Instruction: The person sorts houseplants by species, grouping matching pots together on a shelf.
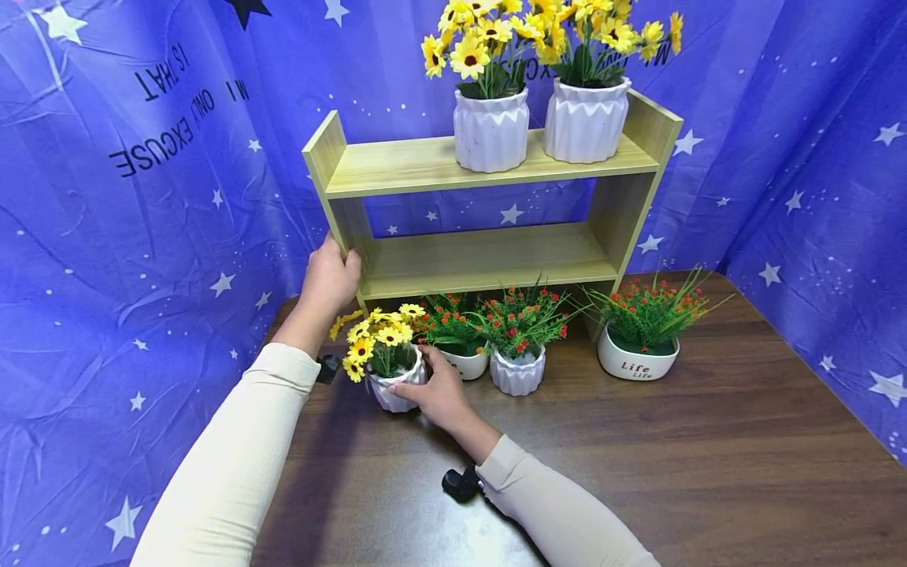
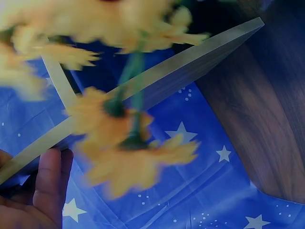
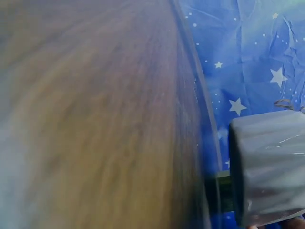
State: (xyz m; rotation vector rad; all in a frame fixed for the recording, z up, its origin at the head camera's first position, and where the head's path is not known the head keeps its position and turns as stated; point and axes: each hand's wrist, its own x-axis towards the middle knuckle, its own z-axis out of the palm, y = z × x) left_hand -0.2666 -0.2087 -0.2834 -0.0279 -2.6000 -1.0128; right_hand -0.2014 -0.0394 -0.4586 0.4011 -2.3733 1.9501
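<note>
My left hand [image 1: 331, 276] grips the left side panel of a two-tier wooden shelf [image 1: 489, 260]; the left wrist view has its fingers [image 2: 49, 179] on the panel's edge. With thumb and fingers spread around it, my right hand [image 1: 442, 391] holds a ribbed white flowerpot [image 1: 392, 394] of yellow flowers [image 1: 388, 336]. This pot is low over the table, in front of the shelf's left end. Close up in the right wrist view, the flowerpot's white side [image 3: 271, 167] shows. Blurred yellow blooms [image 2: 128, 167] cross the left wrist view.
Two white pots [image 1: 491, 130] of yellow flowers stand on the top tier's right half. Along the shelf's foot are a ribbed pot [image 1: 518, 374] and two oval planters, one lettered "Life" [image 1: 636, 362], all with red-flowered greenery. A star-printed blue curtain [image 1: 177, 260] surrounds the wooden table [image 1: 638, 472].
</note>
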